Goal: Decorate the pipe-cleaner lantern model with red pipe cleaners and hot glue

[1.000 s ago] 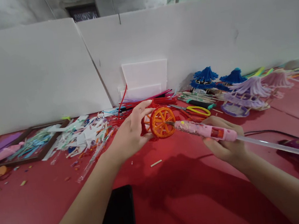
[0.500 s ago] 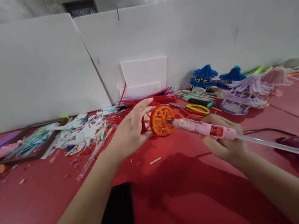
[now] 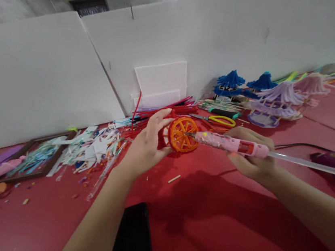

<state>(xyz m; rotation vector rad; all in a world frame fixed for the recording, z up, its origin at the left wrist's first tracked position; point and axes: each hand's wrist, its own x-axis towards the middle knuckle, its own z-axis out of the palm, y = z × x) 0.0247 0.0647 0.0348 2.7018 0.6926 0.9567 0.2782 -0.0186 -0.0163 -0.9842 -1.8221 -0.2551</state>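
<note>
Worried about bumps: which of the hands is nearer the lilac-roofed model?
Right. The right hand is in front of the lilac-roofed model and to its left; the left hand is farther left, at the orange wheel.

A flat black rectangular slab [image 3: 132, 239] lies on the red tabletop [image 3: 40, 230]. Farther back, yellow-handled metal scissors [image 3: 212, 118] lie near a fuzzy blue tiered-roof model [image 3: 229, 80]; a tall white partition [image 3: 235, 31] stands behind.

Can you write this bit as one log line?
left hand: holding wheel | right hand: holding glue gun | tip: at wheel's middle, touching unclear
</note>
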